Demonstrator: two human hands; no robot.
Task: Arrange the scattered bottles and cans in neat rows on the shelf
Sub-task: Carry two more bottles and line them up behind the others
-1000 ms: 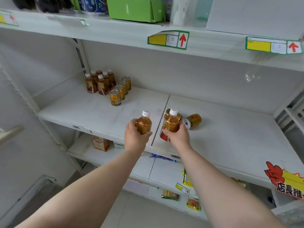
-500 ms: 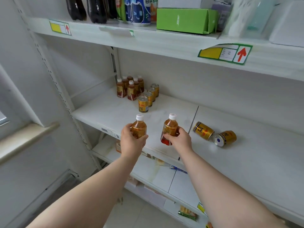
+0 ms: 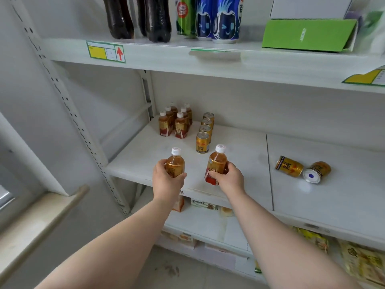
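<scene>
My left hand [image 3: 166, 182] grips an amber tea bottle [image 3: 175, 163] with a white cap, held upright over the front of the white shelf [image 3: 145, 161]. My right hand [image 3: 228, 180] grips a second tea bottle [image 3: 216, 163], tilted slightly left. Both hover in front of the arranged stock. At the back left corner, several tea bottles [image 3: 175, 122] stand in two rows, and beside them a single file of gold cans [image 3: 205, 132]. Two gold cans lie on their sides to the right: one [image 3: 288, 166] and another [image 3: 317, 172], touching each other.
The upper shelf [image 3: 208, 59] carries dark soda bottles [image 3: 137, 17], blue cans [image 3: 216, 19] and a green box [image 3: 308, 35]. Lower shelves hold snack packets [image 3: 312, 240]. A perforated upright post [image 3: 68, 113] and a window ledge [image 3: 41, 215] stand at the left.
Both hands have carried their bottles leftward along the shelf, away from the two fallen cans and closer to the rows at the back left. The view has swung left with them.
</scene>
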